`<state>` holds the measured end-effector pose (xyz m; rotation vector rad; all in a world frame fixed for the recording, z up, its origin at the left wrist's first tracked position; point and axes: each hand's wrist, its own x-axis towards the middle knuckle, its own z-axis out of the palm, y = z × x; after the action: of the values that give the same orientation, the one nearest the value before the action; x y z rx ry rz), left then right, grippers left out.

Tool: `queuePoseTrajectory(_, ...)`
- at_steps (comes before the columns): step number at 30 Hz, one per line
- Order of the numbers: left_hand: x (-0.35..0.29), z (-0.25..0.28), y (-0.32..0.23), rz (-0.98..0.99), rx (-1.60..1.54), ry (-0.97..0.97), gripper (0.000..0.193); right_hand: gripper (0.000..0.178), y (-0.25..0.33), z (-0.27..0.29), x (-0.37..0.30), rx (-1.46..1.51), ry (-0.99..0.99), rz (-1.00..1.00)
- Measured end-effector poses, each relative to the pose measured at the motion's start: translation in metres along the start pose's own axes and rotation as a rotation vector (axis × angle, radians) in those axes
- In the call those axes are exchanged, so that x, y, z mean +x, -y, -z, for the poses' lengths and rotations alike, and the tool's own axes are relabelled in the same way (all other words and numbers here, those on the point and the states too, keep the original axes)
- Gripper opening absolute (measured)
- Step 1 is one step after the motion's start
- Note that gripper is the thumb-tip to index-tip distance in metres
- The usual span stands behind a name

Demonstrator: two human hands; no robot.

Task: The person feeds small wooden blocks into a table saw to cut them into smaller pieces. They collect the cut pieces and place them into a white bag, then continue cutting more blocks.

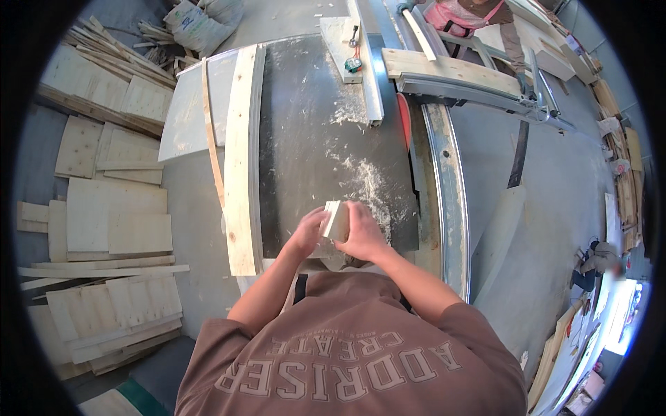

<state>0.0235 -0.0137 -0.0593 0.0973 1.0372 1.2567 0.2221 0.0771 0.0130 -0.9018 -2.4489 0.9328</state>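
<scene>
Close in front of my body, at the near edge of a dark saw table (298,139), I hold a small stack of short pale wood pieces (336,220). My left hand (306,232) is closed on its left side, fingers at the edge. From the other side my right hand (363,232) wraps round it, covering much of the stack. The stack is tilted, with its layered edge facing up. Wood shavings (368,184) lie on the table just beyond my right hand.
Long boards (243,159) lie along the table's left side beside a thin strip (211,132). A red blade part (404,121) stands right of the metal fence (373,97). At the far right, another person's gloved hand (526,87) is by a plank (458,69). Panels (114,215) are piled left.
</scene>
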Motion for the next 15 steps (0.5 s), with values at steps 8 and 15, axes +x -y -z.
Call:
queuePoseTrajectory(8,-0.029,-0.018,0.030,-0.437,1.435,-0.239,0.054,0.089,-0.057,-0.087,-0.008,-0.465,0.337,0.006)
queuePoseTrajectory(15,-0.041,-0.030,0.026,-0.551,1.626,-0.254,0.060,0.128,-0.027,-0.061,-0.018,-0.592,0.197,0.078)
